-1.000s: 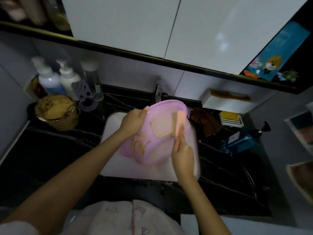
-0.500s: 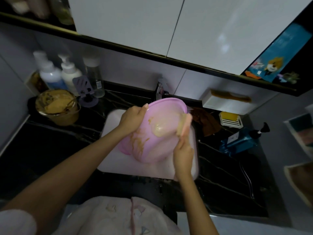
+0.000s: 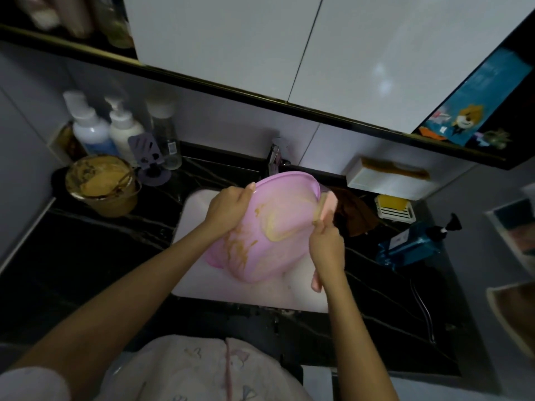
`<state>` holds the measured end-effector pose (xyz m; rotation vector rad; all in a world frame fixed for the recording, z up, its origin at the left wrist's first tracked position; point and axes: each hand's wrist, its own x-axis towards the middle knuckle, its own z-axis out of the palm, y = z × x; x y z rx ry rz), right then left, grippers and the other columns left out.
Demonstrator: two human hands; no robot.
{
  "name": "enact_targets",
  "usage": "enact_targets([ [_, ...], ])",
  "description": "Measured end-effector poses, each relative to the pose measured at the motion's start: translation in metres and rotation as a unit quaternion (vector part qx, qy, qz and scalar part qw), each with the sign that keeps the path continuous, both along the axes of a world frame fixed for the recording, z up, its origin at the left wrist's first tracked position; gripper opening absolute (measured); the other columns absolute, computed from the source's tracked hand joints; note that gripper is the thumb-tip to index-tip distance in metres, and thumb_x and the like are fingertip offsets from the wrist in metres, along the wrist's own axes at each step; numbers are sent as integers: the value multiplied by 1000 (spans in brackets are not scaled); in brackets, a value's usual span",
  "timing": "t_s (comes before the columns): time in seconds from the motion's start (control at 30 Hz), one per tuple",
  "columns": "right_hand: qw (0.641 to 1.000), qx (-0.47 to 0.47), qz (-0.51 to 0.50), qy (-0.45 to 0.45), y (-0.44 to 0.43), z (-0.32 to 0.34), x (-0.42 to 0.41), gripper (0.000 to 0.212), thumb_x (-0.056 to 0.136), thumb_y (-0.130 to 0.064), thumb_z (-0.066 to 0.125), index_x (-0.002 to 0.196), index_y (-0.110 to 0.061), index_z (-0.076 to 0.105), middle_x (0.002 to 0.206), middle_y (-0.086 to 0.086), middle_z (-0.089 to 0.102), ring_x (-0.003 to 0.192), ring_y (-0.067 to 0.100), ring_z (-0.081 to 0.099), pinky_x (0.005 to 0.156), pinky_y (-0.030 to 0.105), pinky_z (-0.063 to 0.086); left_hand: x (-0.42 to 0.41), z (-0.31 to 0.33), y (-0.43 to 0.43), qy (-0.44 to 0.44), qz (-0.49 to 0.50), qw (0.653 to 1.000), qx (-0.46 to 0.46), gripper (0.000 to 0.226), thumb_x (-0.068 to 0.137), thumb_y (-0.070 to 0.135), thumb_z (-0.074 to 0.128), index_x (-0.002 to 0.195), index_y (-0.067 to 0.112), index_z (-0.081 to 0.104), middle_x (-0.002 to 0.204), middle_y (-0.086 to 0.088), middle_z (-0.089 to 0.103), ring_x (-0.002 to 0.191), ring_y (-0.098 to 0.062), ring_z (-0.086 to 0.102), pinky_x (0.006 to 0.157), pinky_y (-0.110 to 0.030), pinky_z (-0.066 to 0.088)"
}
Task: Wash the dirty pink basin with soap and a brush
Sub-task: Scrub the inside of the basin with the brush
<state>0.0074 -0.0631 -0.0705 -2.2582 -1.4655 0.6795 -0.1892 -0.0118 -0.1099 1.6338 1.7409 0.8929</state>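
The pink basin (image 3: 285, 209) is tilted over the white sink (image 3: 197, 264), its inside smeared with yellowish-brown dirt. My left hand (image 3: 228, 208) grips its upper left rim, thumb over the edge. My right hand (image 3: 325, 246) holds a pink brush (image 3: 327, 208) by the handle, the brush head lying at the basin's right rim. The handle's lower end sticks out below my hand.
A faucet (image 3: 275, 159) stands behind the sink. A brown pot of dirty paste (image 3: 101, 183) and several bottles (image 3: 89, 131) sit at the left of the black counter. A brown cloth (image 3: 351, 215), yellow soap in a dish (image 3: 393, 208) and a blue pump bottle (image 3: 414, 246) lie to the right.
My right hand has swept the brush from the basin's middle out to its right rim. The basin has tipped a little further; my left hand keeps its grip.
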Motion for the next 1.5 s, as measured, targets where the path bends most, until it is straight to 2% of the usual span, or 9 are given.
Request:
enact_targets([
  [0.1, 984, 18, 170, -53, -26, 13, -3, 51, 102, -28, 28, 151, -28, 14, 81, 10, 58, 71, 28, 56, 59, 30, 36, -7, -3, -5, -12, 9, 1000, -2, 57, 100, 44, 30, 52, 15, 40, 54, -4, 49, 57, -24, 51, 55, -30, 32],
  [0.23, 980, -62, 145, -118, 14, 29, 31, 48, 102, -26, 26, 149, -17, 24, 118, 22, 60, 106, 36, 57, 81, 38, 44, 7, -2, -14, 10, 9, 1000, 10, 57, 100, 43, 31, 57, 9, 45, 57, -8, 53, 60, -27, 53, 55, -31, 32],
  [0.4, 939, -54, 318, -119, -9, 38, -10, 51, 102, -29, 27, 151, -30, 14, 108, 21, 65, 100, 35, 60, 78, 36, 45, 17, 4, -9, 20, 8, 1000, -1, 58, 99, 47, 31, 54, 12, 41, 54, -5, 51, 60, -27, 53, 56, -31, 32],
  [0.57, 968, -58, 151, -194, 19, 35, 17, 51, 101, -28, 25, 150, -22, 12, 104, 16, 64, 82, 29, 59, 64, 34, 41, 14, 4, -10, 7, -10, 1000, -14, 56, 100, 45, 27, 54, 18, 41, 56, -2, 50, 63, -28, 54, 59, -31, 35],
  [0.73, 930, -35, 297, -215, -25, 32, -18, 57, 102, -36, 24, 150, -32, -7, 93, 15, 64, 79, 32, 61, 60, 32, 36, 17, 10, -10, 18, -18, 999, -29, 44, 102, 35, 24, 79, 10, 51, 82, -11, 60, 81, -30, 56, 70, -33, 37],
  [0.9, 938, -30, 247, -240, -6, 38, -6, 56, 102, -34, 25, 152, -29, -2, 96, 16, 64, 65, 27, 50, 56, 29, 32, -4, -3, -17, -28, -43, 996, 70, 20, 82, 27, 42, 95, 16, 53, 90, 5, 55, 80, -16, 54, 70, -34, 44],
  [1.1, 942, 0, 246, -227, -5, 27, -1, 56, 102, -33, 24, 152, -30, -2, 91, 15, 64, 61, 23, 43, 54, 28, 32, -15, -59, -55, -69, 35, 997, -1, 38, 90, 50, 34, 83, 16, 48, 72, -7, 59, 72, -31, 60, 61, -35, 42],
  [1.27, 953, 1, 277, -123, 18, 22, 41, 49, 101, -29, 35, 147, -39, 22, 118, 18, 61, 98, 33, 61, 67, 31, 36, -12, -42, -56, -65, 82, 993, 62, 46, 85, 56, 34, 66, 14, 40, 51, 4, 43, 55, -22, 47, 53, -35, 38],
  [1.5, 955, 79, 275, -75, -17, 12, 19, 47, 99, -26, 42, 145, -32, 34, 84, 20, 69, 76, 32, 65, 55, 27, 35, 14, -4, -31, -4, 7, 997, 74, 40, 90, 46, 30, 65, 19, 46, 61, -1, 55, 64, -25, 54, 58, -33, 37],
])
